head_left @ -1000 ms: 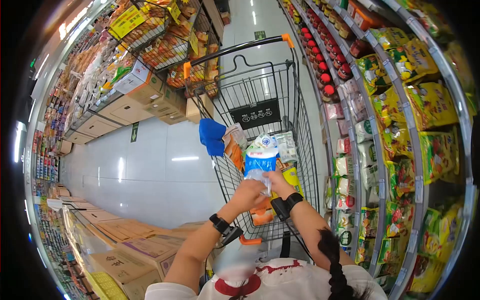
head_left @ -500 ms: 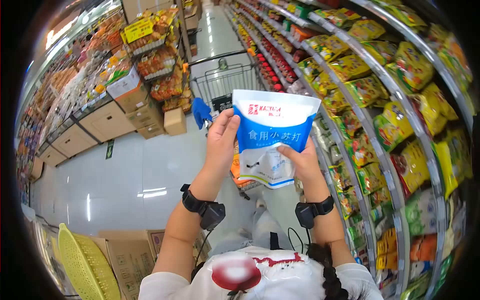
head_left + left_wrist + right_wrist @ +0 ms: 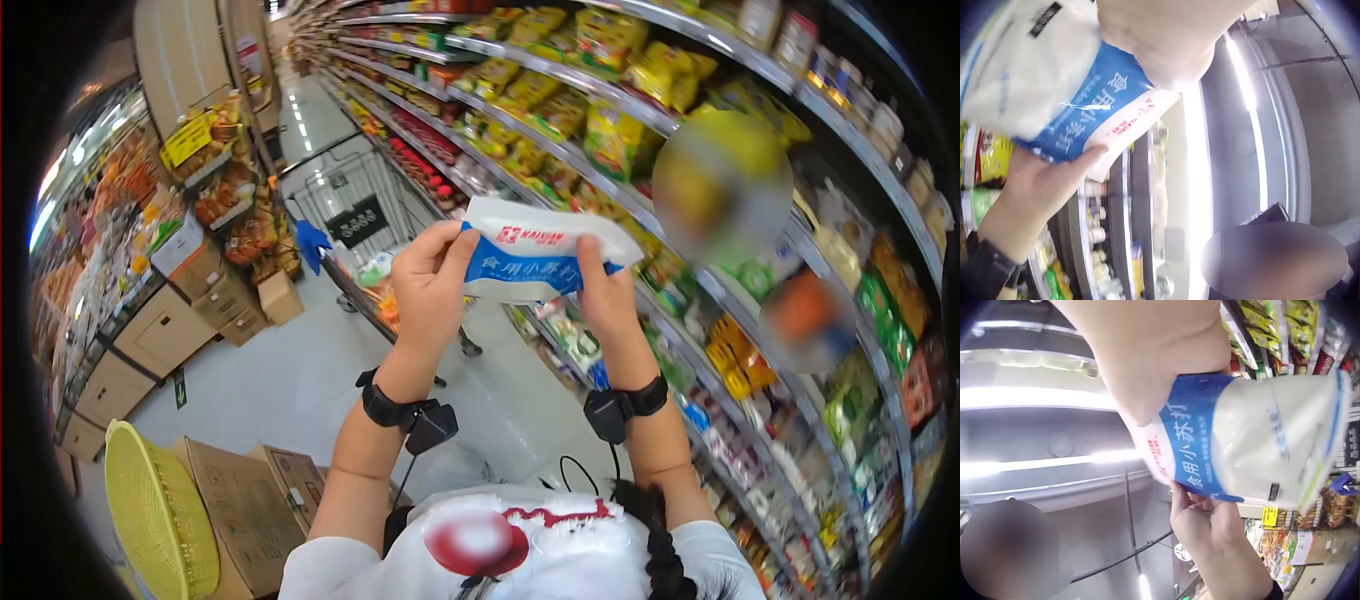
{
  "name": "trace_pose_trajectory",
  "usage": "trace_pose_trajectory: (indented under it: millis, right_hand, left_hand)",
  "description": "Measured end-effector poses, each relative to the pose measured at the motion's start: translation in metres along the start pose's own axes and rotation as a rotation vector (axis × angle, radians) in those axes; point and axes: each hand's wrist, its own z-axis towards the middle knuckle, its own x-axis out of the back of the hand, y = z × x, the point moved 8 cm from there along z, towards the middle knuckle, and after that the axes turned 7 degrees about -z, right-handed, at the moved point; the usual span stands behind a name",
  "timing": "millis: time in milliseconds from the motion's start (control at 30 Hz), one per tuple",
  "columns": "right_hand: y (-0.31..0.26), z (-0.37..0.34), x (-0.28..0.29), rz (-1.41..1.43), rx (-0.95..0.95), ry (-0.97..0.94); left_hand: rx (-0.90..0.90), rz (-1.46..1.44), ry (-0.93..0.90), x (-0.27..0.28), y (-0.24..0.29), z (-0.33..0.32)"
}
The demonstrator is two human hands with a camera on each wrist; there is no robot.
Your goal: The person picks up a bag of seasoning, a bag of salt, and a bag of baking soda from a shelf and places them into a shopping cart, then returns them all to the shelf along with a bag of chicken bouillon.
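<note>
A blue and white pouch [image 3: 530, 262] is held up in front of the chest, its top edge tilted away in the head view. My left hand [image 3: 428, 285] pinches its left side between thumb and fingers. On the right side my right hand [image 3: 608, 300] grips it, thumb on the printed face. The left wrist view shows the pouch [image 3: 1054, 87] with its printed front, the left hand [image 3: 1154, 37] at its upper edge and the right hand [image 3: 1041, 194] below. In the right wrist view both hands hold the pouch [image 3: 1241, 437].
A shopping cart [image 3: 345, 205] with goods inside stands ahead, a blue item [image 3: 312, 243] hanging at its side. Stocked shelves [image 3: 600, 110] run along the right. A yellow basket [image 3: 160, 510] and cardboard boxes [image 3: 235, 510] are at lower left, and snack racks [image 3: 215, 190] beyond.
The pouch has come up from the cart to chest height, then tipped so its face is foreshortened. The view has turned toward the right shelves, and the cart now appears farther left.
</note>
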Motion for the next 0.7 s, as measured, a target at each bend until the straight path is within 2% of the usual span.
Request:
trace_pose_trajectory:
  millis: [33,67,133,167,200,233,267,300,367,400,433,467,500,533,600,667,700]
  right_hand:
    - [-0.007,-0.015,0.018,0.075,-0.054,0.026]
    - [-0.021,-0.031,0.038,0.057,-0.047,0.06]
    - [-0.038,-0.062,0.08,0.093,-0.117,0.175]
    - [-0.051,-0.079,0.099,0.083,-0.118,0.223]
    - [-0.061,-0.095,0.117,0.198,-0.166,0.271]
    - [-0.07,-0.111,0.134,0.312,-0.205,0.313]
    - [-0.078,-0.126,0.152,0.298,-0.191,0.35]
    - [-0.081,-0.137,0.165,0.441,-0.208,0.335]
    - [-0.097,-0.157,0.182,0.653,-0.251,0.324]
    - [-0.111,-0.168,0.192,0.639,-0.234,0.343]
    - [-0.123,-0.178,0.191,0.735,-0.283,0.282]
    - [-0.135,-0.19,0.188,0.834,-0.329,0.22]
    - [-0.145,-0.206,0.192,0.746,-0.34,0.276]
    - [-0.142,-0.222,0.202,0.654,-0.288,0.271]
    - [-0.164,-0.247,0.205,0.411,-0.222,0.255]
    - [-0.175,-0.265,0.227,0.371,-0.174,0.215]
    - [-0.186,-0.269,0.231,0.262,-0.142,0.098]
  left_hand:
    - [0.026,-0.15,-0.014,-0.017,0.004,-0.026]
    - [0.056,-0.166,-0.038,-0.033,0.005,-0.041]
    - [0.34,-0.395,-0.164,-0.075,-0.01,-0.065]
    - [0.445,-0.469,-0.27,-0.096,-0.016,-0.083]
    - [0.47,-0.48,-0.311,-0.11,-0.017,-0.103]
    - [0.573,-0.512,-0.441,-0.128,-0.022,-0.13]
    - [0.67,-0.544,-0.567,-0.144,-0.027,-0.159]
    - [0.904,-0.626,-0.697,-0.156,-0.041,-0.198]
    - [1.392,-0.983,-0.812,-0.185,-0.026,-0.267]
    - [1.46,-1.101,-0.853,-0.195,-0.024,-0.299]
    - [1.528,-1.215,-0.895,-0.209,-0.02,-0.329]
    - [1.497,-0.741,-1.002,-0.219,0.004,-0.345]
    - [1.891,-1.331,-0.911,-0.234,0.011,-0.386]
    - [1.985,-1.633,-0.987,-0.249,0.044,-0.398]
    - [1.951,-1.708,-1.022,-0.252,0.037,-0.434]
    - [1.909,-1.812,-1.065,-0.252,0.037,-0.449]
    - [1.85,-1.917,-1.069,-0.252,0.039,-0.448]
